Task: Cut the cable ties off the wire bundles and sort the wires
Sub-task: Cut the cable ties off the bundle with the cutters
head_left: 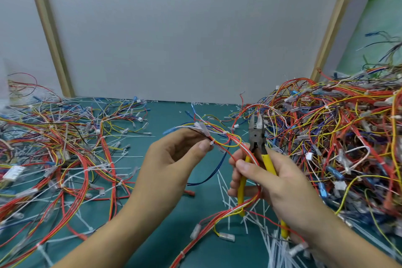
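My left hand [174,159] pinches a wire bundle [226,139] of red, yellow, white and blue wires at a white cable tie [212,142]. My right hand [267,183] grips yellow-handled cutters [256,137], jaws slightly apart and pointing up, just right of the tie. The same bundle runs under my right thumb and loops down across the green mat [174,224]. Parts of the handles are hidden by my fingers.
A big tangled heap of tied wires [339,137] fills the right side. Looser wires [65,154] spread over the left. Cut white tie pieces [230,198] lie scattered below my hands. A grey panel wall [185,39] stands behind the mat.
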The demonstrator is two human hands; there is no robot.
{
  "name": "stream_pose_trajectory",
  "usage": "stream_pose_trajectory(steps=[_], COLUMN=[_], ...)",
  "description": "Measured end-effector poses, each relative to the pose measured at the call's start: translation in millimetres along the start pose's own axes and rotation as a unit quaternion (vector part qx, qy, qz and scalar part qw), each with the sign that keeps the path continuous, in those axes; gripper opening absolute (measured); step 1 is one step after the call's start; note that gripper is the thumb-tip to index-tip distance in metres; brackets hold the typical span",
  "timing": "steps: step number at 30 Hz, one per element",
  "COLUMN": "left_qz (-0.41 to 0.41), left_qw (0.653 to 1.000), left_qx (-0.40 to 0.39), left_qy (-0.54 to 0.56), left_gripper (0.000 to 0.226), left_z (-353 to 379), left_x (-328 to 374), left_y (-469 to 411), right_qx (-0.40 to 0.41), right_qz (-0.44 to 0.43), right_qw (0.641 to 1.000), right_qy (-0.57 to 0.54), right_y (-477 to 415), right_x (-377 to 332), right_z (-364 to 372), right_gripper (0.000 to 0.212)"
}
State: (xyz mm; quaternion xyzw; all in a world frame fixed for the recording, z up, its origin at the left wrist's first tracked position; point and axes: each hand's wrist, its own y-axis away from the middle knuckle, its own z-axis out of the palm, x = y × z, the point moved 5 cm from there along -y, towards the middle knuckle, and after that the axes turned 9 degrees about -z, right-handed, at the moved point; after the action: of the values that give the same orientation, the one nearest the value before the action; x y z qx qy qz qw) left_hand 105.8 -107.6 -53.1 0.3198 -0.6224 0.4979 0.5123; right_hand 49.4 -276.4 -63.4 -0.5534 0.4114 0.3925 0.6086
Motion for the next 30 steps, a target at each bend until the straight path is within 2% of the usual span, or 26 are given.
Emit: stream_pose_trajectory(steps=[4,7,13,15,16,20,30], left_qz=[0.039,0.059,0.048,0.042,0.042,0.038,0.027], left_qw=[0.999,0.998,0.998,0.997,0.997,0.996,0.996], left_qx=[-0.021,-0.032,-0.030,-0.035,-0.041,-0.057,-0.080], left_qy=[-0.006,-0.019,0.042,0.052,0.053,0.049,0.041], left_gripper=[0.016,0.019,0.017,0.017,0.017,0.016,0.022], left_z=[4,5,3,1,1,2,5], left_x=[7,11,10,9,10,12,15], left_y=[5,6,5,3,3,3,4], right_qx=[-0.011,-0.001,-0.034,-0.040,-0.036,-0.002,0.034], right_qz=[-0.006,0.003,0.004,-0.001,-0.001,-0.012,-0.020], right_qw=[1.000,1.000,0.999,0.999,0.999,1.000,0.998], right_qy=[0.020,0.015,0.042,0.035,0.025,-0.019,-0.043], right_y=[2,3,3,3,3,3,-1], right_x=[-3,-3,-6,-8,-8,-7,-4], right_z=[3,3,7,8,8,2,-5], right_gripper=[0.015,0.009,0.019,0.012,0.004,0.017,0.016])
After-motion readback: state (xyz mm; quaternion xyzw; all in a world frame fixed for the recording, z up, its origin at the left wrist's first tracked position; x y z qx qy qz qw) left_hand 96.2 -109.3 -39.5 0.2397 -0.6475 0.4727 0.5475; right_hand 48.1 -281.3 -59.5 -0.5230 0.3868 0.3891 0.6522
